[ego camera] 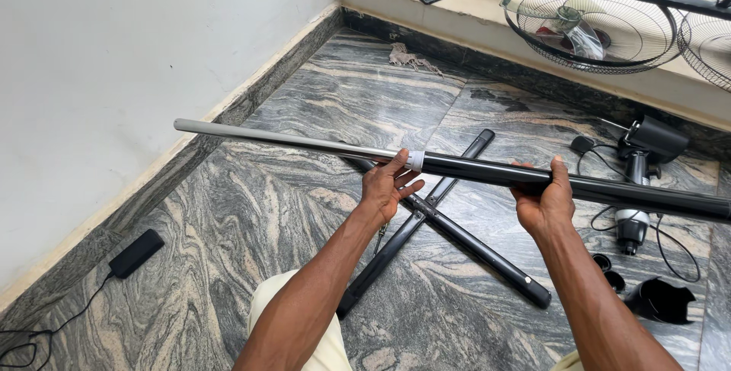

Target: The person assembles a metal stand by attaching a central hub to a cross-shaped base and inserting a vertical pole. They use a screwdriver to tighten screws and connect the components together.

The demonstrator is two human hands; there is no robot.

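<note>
Bare forearms, pale trousers

Both forearms are showing bare, with no sleeves, watch or rings visible; the left hand (390, 186) and right hand (545, 205) are wearing no gloves. Cream-coloured trousers (324, 340) are covering the knees at the lower edge.

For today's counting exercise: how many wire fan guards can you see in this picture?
2. One wire fan guard rests on the ledge at upper right; a second guard sits beside it, cut off by the right edge. Others may lie out of frame.
</note>
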